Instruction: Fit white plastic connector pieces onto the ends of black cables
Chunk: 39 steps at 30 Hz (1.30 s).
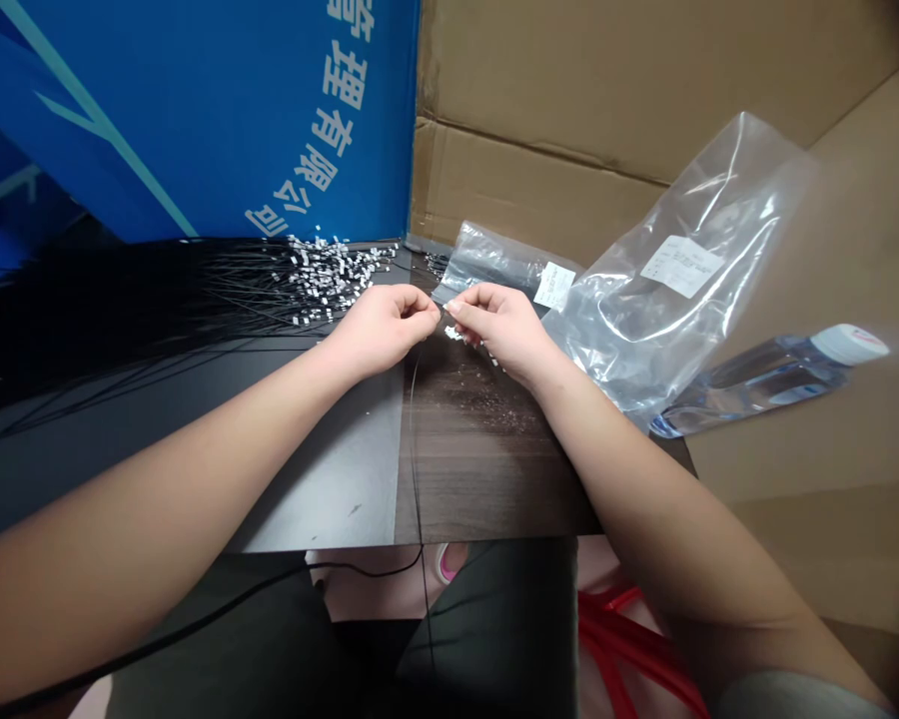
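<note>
Two bare hands meet nearly tip to tip just right of a wide, flat bundle of black wires [195,300] with small white connectors [322,275] on its ends. The left hand [390,325] has its grip clamped, thumb against forefinger, on a single thin black wire [413,396], which runs down on the bundle's right and over the front edge of the dark wood-grain tabletop [494,489], probably because it is too long to lie there whole. The right hand [503,330], farther right of the bundle, has its grip together near the wire's upper end; what it pinches is too small to tell. Such fingertip holds seem suited to so slight a part. The bundle's connectors face the hands, likely for easy reach. Farther right of the bundle are a large clear plastic bag [636,340] and a white-capped clear plastic bottle [764,384], presumably kept aside to leave elbow room.
</note>
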### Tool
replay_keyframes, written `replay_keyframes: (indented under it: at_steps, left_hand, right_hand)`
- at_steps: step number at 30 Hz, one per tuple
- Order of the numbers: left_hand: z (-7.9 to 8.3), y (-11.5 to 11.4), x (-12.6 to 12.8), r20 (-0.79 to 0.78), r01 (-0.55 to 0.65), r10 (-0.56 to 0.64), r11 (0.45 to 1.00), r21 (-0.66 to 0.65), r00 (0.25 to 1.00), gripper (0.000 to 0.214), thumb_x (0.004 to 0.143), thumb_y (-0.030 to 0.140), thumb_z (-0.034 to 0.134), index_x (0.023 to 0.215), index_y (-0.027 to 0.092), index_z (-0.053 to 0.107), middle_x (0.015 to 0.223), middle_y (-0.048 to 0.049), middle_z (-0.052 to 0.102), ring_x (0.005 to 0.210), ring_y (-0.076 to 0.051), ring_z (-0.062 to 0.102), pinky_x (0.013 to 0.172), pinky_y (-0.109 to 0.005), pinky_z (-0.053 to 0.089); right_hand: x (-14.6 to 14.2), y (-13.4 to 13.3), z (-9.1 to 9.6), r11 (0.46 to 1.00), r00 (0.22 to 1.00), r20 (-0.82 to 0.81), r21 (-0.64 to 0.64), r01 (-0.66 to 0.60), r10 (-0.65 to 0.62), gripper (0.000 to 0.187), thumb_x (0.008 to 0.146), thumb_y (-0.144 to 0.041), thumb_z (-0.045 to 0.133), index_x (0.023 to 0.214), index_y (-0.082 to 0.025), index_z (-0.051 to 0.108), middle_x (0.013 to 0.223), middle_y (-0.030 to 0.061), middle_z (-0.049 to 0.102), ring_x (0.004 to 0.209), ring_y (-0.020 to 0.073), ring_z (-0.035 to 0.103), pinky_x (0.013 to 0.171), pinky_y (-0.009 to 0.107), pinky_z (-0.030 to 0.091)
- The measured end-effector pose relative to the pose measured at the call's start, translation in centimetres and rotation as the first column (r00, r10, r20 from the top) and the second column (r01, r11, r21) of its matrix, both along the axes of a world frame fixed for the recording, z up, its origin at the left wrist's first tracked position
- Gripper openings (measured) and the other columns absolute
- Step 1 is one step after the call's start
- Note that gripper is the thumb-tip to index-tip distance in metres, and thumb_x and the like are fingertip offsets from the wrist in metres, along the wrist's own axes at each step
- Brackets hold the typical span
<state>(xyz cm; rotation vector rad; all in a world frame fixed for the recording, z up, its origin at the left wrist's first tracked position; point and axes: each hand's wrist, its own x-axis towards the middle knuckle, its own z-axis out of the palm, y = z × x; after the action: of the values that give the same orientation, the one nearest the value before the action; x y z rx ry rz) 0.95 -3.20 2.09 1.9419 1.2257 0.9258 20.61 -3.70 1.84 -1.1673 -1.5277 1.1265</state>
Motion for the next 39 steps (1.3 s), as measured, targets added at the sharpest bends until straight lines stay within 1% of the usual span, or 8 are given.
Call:
replay_keyframes:
  at_steps: [3, 7, 11, 16, 23, 33, 39]
  left_hand:
    - [-0.08, 0.01, -0.03, -0.008, 0.001, -0.001, 1.0, 0.0, 1.0, 0.023, 0.085, 0.036, 0.064, 0.084, 0.016, 0.075, 0.075, -0.0018, 0.069, 0.068, -0.015, 0.053, 0.067, -0.029, 0.041]
    - [-0.09, -0.06, -0.02, -0.054, 0.008, -0.007, 1.0, 0.014, 0.998, 0.022, 0.086, 0.035, 0.063, 0.085, 0.016, 0.074, 0.074, -0.0015, 0.068, 0.069, -0.016, 0.054, 0.068, -0.03, 0.042]
    - [-0.09, -0.07, -0.04, -0.08, 0.017, -0.014, 0.999, 0.046, 0.997, 0.023, 0.086, 0.036, 0.062, 0.087, 0.016, 0.074, 0.078, -0.0024, 0.07, 0.072, -0.017, 0.056, 0.069, -0.03, 0.042]
    - [-0.11, -0.07, -0.1, -0.095, 0.014, -0.007, 0.997, 0.075, 0.995, 0.024, 0.086, 0.036, 0.06, 0.088, 0.016, 0.074, 0.081, -0.0033, 0.072, 0.076, -0.019, 0.059, 0.07, -0.03, 0.043]
    - [-0.16, -0.12, -0.13, -0.13, 0.029, -0.017, 0.995, 0.091, 0.991, 0.023, 0.085, 0.035, 0.059, 0.087, 0.017, 0.073, 0.08, -0.0026, 0.071, 0.074, -0.018, 0.058, 0.069, -0.031, 0.041]
    - [-0.15, -0.14, -0.15, -0.124, 0.038, -0.024, 0.992, 0.117, 0.992, 0.02, 0.086, 0.033, 0.059, 0.087, 0.017, 0.072, 0.079, -0.0025, 0.07, 0.075, -0.018, 0.058, 0.069, -0.031, 0.041]
    - [-0.11, -0.26, -0.12, -0.126, 0.032, -0.02, 0.995, 0.097, 0.992, 0.021, 0.085, 0.033, 0.06, 0.087, 0.017, 0.072, 0.079, -0.002, 0.07, 0.074, -0.018, 0.058, 0.069, -0.03, 0.04]
  right_hand:
    - [0.09, -0.02, 0.01, 1.0, 0.999, 0.031, 0.016, -0.015, 0.015, 0.019, 0.092, -0.027, 0.073, 0.078, -0.021, 0.063, 0.068, -0.0019, 0.062, 0.06, 0.0122, 0.052, 0.061, 0.03, 0.045]
    - [0.19, 0.06, -0.11, 0.999, 0.997, 0.078, 0.019, -0.033, 0.031, 0.018, 0.094, -0.024, 0.071, 0.079, -0.021, 0.062, 0.068, -0.0015, 0.06, 0.059, 0.0129, 0.052, 0.061, 0.031, 0.043]
    - [0.22, 0.07, -0.13, 0.999, 0.995, 0.084, 0.015, -0.048, 0.047, 0.017, 0.094, -0.025, 0.071, 0.08, -0.021, 0.062, 0.068, -0.0013, 0.06, 0.059, 0.0133, 0.051, 0.06, 0.031, 0.042]
    - [0.22, -0.09, 0.09, 0.999, 0.996, 0.068, 0.015, -0.052, 0.051, 0.017, 0.093, -0.023, 0.072, 0.079, -0.02, 0.062, 0.068, -0.0021, 0.06, 0.059, 0.0112, 0.051, 0.059, 0.028, 0.041]
    - [0.15, -0.24, 0.3, 0.998, 0.995, 0.083, 0.014, -0.058, 0.056, 0.016, 0.093, -0.019, 0.071, 0.079, -0.019, 0.063, 0.068, -0.002, 0.061, 0.059, 0.011, 0.051, 0.059, 0.028, 0.04]
    - [0.27, -0.11, 0.16, 0.998, 0.994, 0.092, 0.023, -0.056, 0.054, 0.017, 0.094, -0.019, 0.069, 0.079, -0.019, 0.063, 0.067, -0.0023, 0.06, 0.059, 0.0109, 0.05, 0.058, 0.028, 0.039]
    - [0.3, -0.16, 0.25, 0.997, 0.991, 0.118, 0.035, -0.062, 0.057, 0.015, 0.093, -0.019, 0.07, 0.079, -0.019, 0.064, 0.069, -0.0018, 0.061, 0.061, 0.0113, 0.051, 0.06, 0.029, 0.04]
